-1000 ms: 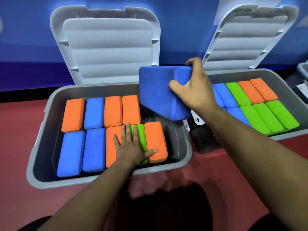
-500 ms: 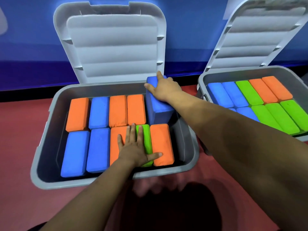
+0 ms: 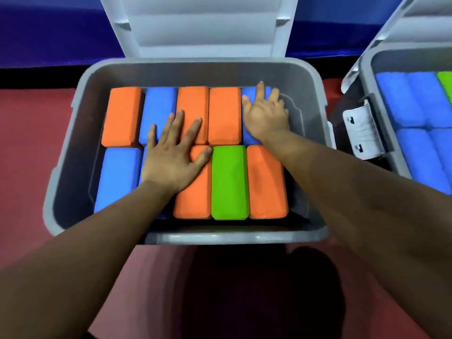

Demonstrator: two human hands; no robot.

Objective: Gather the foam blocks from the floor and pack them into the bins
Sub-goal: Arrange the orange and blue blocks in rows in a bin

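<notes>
A grey bin [image 3: 73, 143] in front of me holds two rows of foam blocks, orange, blue and one green [image 3: 229, 182]. My right hand [image 3: 265, 113] presses flat on a blue block [image 3: 247, 94] at the right end of the back row, most of it hidden under the palm. My left hand [image 3: 172, 152] lies flat with spread fingers across the middle blocks, covering a blue one and touching an orange one [image 3: 193, 111]. Neither hand grips anything.
The bin's lid [image 3: 195, 25] stands open against a blue wall. A second grey bin [image 3: 367, 77] with blue and green blocks sits at the right, a white latch [image 3: 359, 133] on its side. Red floor surrounds both.
My right hand has lowered the blue block into the back row's right end and now presses it flat. My left hand has slid up and left. The view has moved closer.
</notes>
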